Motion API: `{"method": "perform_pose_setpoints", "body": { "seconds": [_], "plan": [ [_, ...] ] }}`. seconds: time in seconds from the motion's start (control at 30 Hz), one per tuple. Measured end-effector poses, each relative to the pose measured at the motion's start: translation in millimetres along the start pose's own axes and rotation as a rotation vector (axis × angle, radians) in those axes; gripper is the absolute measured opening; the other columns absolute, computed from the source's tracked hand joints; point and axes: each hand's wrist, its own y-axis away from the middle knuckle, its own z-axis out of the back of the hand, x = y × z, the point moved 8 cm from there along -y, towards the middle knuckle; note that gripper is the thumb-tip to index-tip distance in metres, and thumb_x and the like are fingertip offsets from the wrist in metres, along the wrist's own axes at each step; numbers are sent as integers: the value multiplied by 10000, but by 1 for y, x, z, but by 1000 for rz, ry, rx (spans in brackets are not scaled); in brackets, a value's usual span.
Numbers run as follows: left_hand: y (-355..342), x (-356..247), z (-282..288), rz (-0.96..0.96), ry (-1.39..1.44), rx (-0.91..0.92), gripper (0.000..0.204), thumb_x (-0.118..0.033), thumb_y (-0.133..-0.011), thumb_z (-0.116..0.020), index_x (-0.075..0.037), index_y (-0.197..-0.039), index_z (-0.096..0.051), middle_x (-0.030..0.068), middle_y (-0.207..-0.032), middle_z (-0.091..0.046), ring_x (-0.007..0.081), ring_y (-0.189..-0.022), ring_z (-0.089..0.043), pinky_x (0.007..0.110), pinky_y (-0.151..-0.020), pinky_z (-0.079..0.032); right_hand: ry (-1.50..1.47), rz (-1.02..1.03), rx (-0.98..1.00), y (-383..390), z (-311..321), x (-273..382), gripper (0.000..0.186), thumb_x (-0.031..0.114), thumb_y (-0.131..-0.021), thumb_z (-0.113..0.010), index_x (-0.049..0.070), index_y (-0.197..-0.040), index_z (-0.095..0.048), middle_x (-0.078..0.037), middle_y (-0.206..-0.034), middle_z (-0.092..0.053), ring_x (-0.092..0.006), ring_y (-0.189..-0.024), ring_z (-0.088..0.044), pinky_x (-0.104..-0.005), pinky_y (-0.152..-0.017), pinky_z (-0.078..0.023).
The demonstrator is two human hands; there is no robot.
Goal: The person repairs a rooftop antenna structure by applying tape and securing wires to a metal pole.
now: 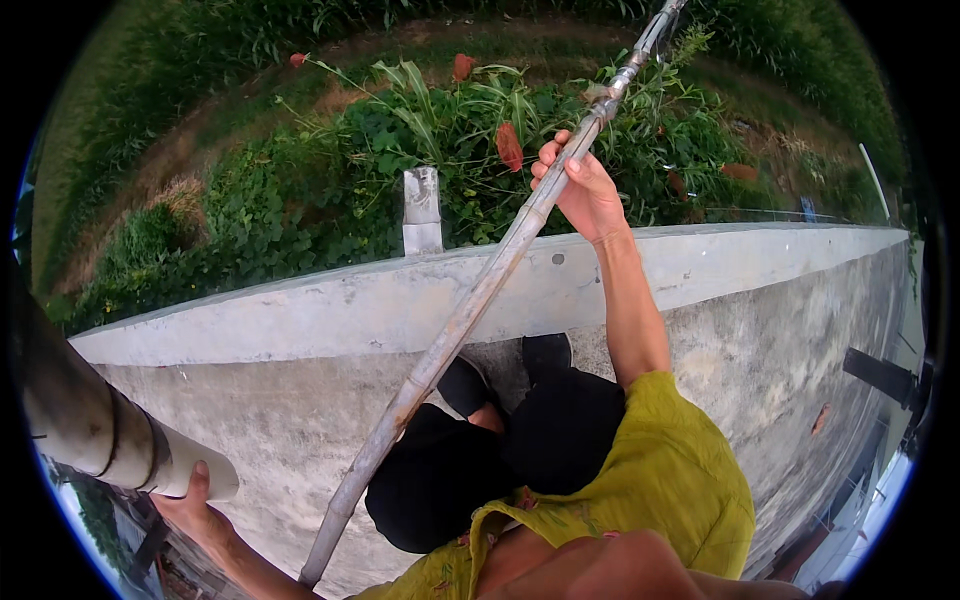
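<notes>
Pole [476,300] slanted across view over the pale ledge [300,312], its upper stretch pinched between thumb and fingers of the right hand [592,195], presumably to steady the tilt. Left hand [190,515] had its thumb against the pipe [205,462], likely bracing it; remaining fingers hidden, grip could not be told. Count: one pole, one pipe, one block [422,212] at the ledge's far edge, two shoes [548,352].

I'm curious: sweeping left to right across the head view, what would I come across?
The left hand on a thick pale pipe → a short grey post → the right hand around a bamboo pole → a dark beam.
</notes>
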Motion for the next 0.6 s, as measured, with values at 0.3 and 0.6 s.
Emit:
{"method": "perform_pose_setpoints", "body": {
  "seconds": [0.3, 0.6],
  "plan": [
    [1, 32, -86, 155, 34, 140, 750, -253, -638, -820, 10, -1274, -519, 102, -1086, -594, 224, -977, -565, 386, -918, -438, 159, -29, -78, 21, 7, -18, 501, 256, -841, -776, 145, -1200, -445, -53, -1017, -563, -214, -981, -552, -363, -920, -450],
    [44, 9, -128, 144, 120, 144, 725, -213, -644, -784, 3, -1280, -510, 91, -1065, -589, 221, -947, -568, 377, -862, -470, 275, -147, -98, 27, 15, -52, 541, 281, -855, -775, 115, -1207, -399, -75, -1060, -593, -190, -977, -555, -334, -914, -431]
  ]
}}
